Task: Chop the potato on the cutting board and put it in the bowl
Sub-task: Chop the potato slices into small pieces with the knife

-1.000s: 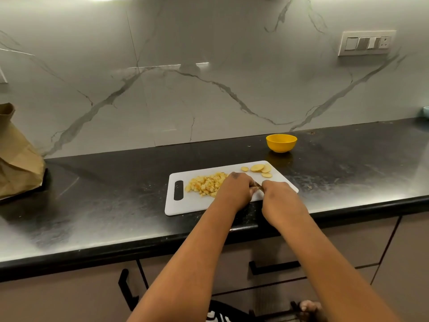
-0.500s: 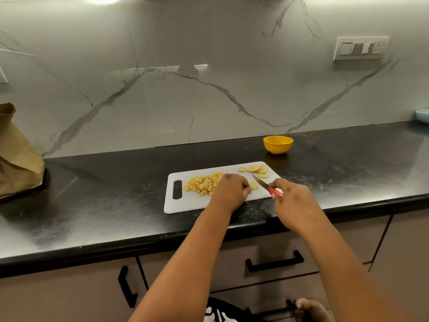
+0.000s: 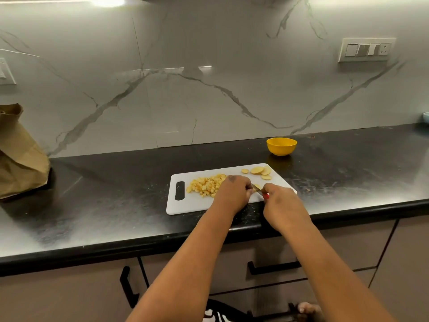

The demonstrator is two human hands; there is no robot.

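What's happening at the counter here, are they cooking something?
A person is chopping potato on a white cutting board on a dark counter. The right hand grips a small red-handled knife, while the left hand steadies a piece beside the blade. A pile of diced potato lies on the board's left part, and a few round slices wait at its far right corner. The yellow bowl behind the board looks empty.

head view | worn camera, faces forward and down | near counter (image 3: 92, 205) | wide-angle, single view
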